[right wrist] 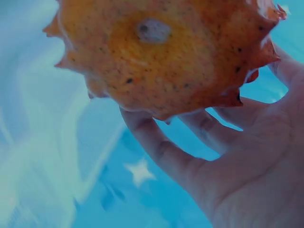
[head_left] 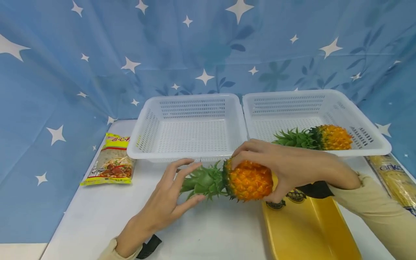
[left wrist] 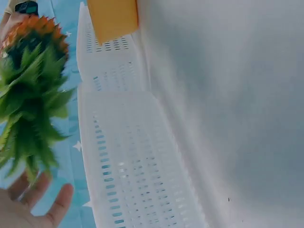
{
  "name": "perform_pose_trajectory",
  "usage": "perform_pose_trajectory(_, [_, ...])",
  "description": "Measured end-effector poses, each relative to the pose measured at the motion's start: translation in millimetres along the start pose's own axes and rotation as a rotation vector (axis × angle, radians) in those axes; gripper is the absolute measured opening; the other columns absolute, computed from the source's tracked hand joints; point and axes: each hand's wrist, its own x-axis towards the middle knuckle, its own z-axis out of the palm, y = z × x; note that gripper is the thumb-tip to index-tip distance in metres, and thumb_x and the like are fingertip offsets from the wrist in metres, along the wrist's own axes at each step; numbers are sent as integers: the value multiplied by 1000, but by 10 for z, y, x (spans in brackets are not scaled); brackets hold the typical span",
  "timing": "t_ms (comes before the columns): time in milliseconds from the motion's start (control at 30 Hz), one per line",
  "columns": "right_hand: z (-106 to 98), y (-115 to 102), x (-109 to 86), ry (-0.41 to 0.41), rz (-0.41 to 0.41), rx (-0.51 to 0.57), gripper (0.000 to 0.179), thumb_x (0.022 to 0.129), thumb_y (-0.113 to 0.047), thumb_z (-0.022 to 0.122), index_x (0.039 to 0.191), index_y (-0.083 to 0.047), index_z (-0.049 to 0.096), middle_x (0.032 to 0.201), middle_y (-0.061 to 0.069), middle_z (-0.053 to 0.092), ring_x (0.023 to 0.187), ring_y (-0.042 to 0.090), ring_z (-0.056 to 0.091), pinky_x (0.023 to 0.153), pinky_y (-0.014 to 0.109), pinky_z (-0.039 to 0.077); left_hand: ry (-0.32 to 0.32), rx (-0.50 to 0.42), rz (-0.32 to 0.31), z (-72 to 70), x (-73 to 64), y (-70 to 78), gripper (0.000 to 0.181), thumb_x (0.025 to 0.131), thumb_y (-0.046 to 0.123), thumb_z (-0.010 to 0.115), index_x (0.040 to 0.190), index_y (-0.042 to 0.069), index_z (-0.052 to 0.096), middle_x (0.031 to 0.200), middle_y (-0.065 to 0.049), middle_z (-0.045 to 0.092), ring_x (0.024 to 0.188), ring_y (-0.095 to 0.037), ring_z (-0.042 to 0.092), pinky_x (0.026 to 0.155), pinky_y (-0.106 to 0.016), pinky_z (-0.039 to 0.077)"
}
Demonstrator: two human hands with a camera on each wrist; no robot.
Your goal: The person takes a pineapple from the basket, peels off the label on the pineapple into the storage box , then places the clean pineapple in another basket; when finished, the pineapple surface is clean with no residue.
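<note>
An orange toy-like pineapple point(head_left: 249, 180) with a green leafy crown point(head_left: 208, 182) lies sideways above the white table, crown to the left. My right hand point(head_left: 269, 166) grips its orange body from above, fingers over the far side and thumb on the near side. In the right wrist view the round base of the pineapple point(right wrist: 161, 61) shows, fingers curled against its edge. My left hand point(head_left: 169, 195) is at the crown's tip, fingers spread and loosely bent around the leaves. In the left wrist view its fingertips point(left wrist: 59, 204) are just below the leaf ends.
Two white baskets point(head_left: 186, 157) stand side by side at the back; the right one holds another pineapple point(head_left: 336, 138). A yellow tray point(head_left: 299, 231) sits front right, partly under my right arm. A noodle packet point(head_left: 115, 162) lies left, another clear packet point(head_left: 394, 177) far right.
</note>
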Motion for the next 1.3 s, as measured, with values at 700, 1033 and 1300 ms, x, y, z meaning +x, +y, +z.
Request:
perform_pose_trajectory(700, [-689, 770, -938, 492, 185, -322, 118, 35, 1, 105, 142, -1, 53, 143, 4, 56, 118, -11, 45, 92, 1, 37, -335, -588, -313, 827, 635, 306, 76, 108, 44, 56, 167, 31, 11, 156, -8, 37, 138, -22, 48, 109, -33, 47])
perform_pose_trajectory(1033, [-758, 1239, -1212, 460, 362, -423, 112, 40, 0, 105, 139, 3, 52, 126, 24, 59, 99, 28, 61, 70, 23, 57, -350, -703, -372, 1284, 924, 360, 89, 103, 60, 53, 167, 38, -4, 172, -7, 13, 152, -23, 33, 112, -30, 44])
perform_pose_trajectory(1300, [-861, 1536, -1266, 325, 514, -389, 105, 55, -5, 104, 144, -1, 49, 132, 34, 52, 110, 55, 55, 77, 75, 50, -254, -617, -449, 1380, 1116, 397, 89, 104, 55, 56, 168, 34, -4, 172, -8, 19, 152, -25, 34, 115, -45, 42])
